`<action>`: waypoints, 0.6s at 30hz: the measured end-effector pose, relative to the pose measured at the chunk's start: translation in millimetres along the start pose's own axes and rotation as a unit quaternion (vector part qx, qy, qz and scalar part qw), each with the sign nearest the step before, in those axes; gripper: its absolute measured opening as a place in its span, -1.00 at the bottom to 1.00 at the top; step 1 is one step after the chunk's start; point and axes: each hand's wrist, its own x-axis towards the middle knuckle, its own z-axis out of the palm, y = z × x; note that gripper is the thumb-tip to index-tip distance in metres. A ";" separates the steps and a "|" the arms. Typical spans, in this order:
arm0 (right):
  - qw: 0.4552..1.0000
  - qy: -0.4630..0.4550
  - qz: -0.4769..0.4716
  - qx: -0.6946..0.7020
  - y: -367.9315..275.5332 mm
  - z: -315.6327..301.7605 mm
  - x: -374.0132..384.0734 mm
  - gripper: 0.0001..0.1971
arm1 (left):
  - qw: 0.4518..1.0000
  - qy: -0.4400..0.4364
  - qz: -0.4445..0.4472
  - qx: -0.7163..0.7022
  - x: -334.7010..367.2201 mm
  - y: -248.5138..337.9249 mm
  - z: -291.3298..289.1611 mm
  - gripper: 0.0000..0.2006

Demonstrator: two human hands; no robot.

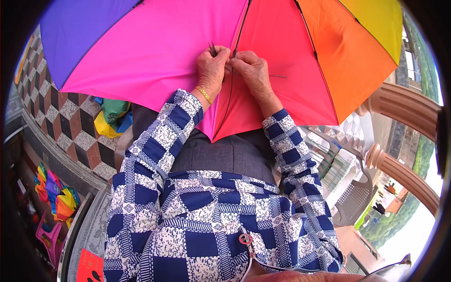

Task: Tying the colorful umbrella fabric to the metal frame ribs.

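An open multicoloured umbrella [155,61] lies spread over my lap, its inner side with the dark ribs facing me. My left hand [210,70] is closed around small dark thread snips [213,49], whose pointed blades stick up past the fingers. Its thumb and forefinger meet close to a rib joint, between the pink and red panels. From the other side my right hand [256,74] pinches at the same umbrella rib [228,101]. Any thread between the fingertips is too small to make out. A thin dark line [278,76] crosses the red panel beside my right wrist.
Folded colourful umbrellas [58,195] lie at the lower left, near a pink plastic stool [50,239]. More folded fabric [112,115] sits on the patterned tile floor [70,122]. A grey plastic chair [354,199] and stone balusters [404,105] stand to the right.
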 end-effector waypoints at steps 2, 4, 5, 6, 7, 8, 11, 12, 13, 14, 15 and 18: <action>0.998 0.011 -0.030 -0.051 -4.4 1.5 -1.3 -0.88 | 1.000 0.004 -0.009 -0.004 0.2 0.5 0.3 -0.91; 0.996 0.019 -0.044 -0.076 -9.7 -0.2 -2.5 -0.88 | 1.000 -0.001 -0.014 -0.002 -1.0 -0.1 2.0 -0.91; 0.990 0.033 -0.054 -0.128 -18.0 -1.9 -3.4 -0.89 | 1.000 -0.005 -0.018 -0.001 -2.4 1.0 3.3 -0.91; 0.980 0.048 -0.064 -0.181 -25.4 -3.7 -4.3 -0.89 | 1.000 -0.008 -0.021 -0.001 -3.3 2.3 4.3 -0.91; 0.968 0.063 -0.074 -0.232 -28.6 -4.7 -5.1 -0.90 | 1.000 -0.009 -0.022 0.000 -3.5 4.2 4.5 -0.91; 0.968 0.064 -0.074 -0.232 -28.0 -4.7 -4.3 -0.90 | 1.000 -0.007 -0.028 -0.006 -3.4 6.6 4.0 -0.90; 0.956 0.084 -0.096 -0.264 -24.9 -5.6 3.4 -0.91 | 0.999 -0.005 -0.042 -0.018 -2.9 8.9 3.8 -0.89; 0.956 0.086 -0.095 -0.263 -23.9 -6.2 4.9 -0.91 | 0.999 -0.008 -0.041 -0.011 -2.4 8.7 4.0 -0.90; 0.955 0.089 -0.105 -0.263 -22.9 -6.6 6.3 -0.91 | 0.999 -0.010 -0.039 -0.004 -1.7 8.3 4.4 -0.90; 0.953 0.091 -0.116 -0.263 -21.8 -7.2 7.7 -0.92 | 0.999 -0.012 -0.038 0.003 -1.3 8.1 5.2 -0.90; 0.952 0.093 -0.125 -0.263 -21.5 -6.6 8.0 -0.92 | 0.999 -0.012 -0.040 0.006 -1.6 8.2 5.4 -0.90; 0.935 0.075 -0.155 -0.311 -22.4 -8.0 13.8 -0.92 | 0.999 -0.016 -0.029 0.007 -2.4 9.6 7.8 -0.91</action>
